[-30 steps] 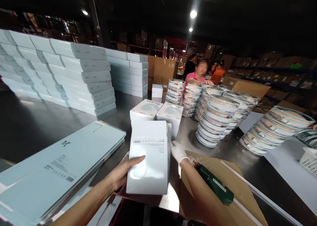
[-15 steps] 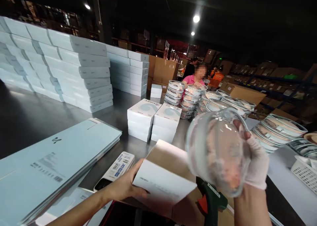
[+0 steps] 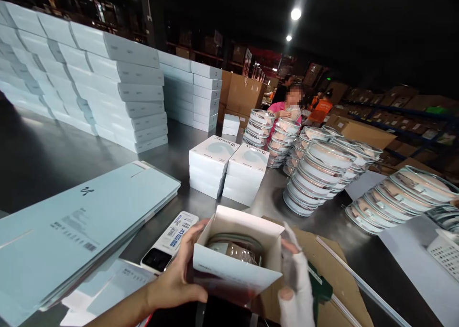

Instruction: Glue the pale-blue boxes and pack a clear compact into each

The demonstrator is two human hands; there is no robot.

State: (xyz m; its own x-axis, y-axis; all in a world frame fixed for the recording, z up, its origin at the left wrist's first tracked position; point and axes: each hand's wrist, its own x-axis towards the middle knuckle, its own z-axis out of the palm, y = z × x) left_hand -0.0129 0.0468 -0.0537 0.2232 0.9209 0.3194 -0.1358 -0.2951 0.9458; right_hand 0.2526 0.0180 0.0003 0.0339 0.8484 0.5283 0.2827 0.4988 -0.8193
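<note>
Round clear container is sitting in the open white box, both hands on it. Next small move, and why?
Probably fold the flap down. The clear container sits inside the open white box; the left hand steadies its left side, and the gloved right hand is at its right edge. The front flap hangs open, and the boxes stacked behind are closed.

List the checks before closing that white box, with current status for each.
1. Clear round container inside the open white box: ok.
2. Container fully seated at the bottom: cannot tell, box walls hide it.
3. Left hand gripping the box's left side: ok.
4. Right hand, gloved, at the box's right wall, fingers clear of the opening: ok.
5. Top flaps free to fold: ok, the near flap hangs outward and the far flap stands up.
6. Green glue gun clear of the box: ok, lying on cardboard to the right.
</note>
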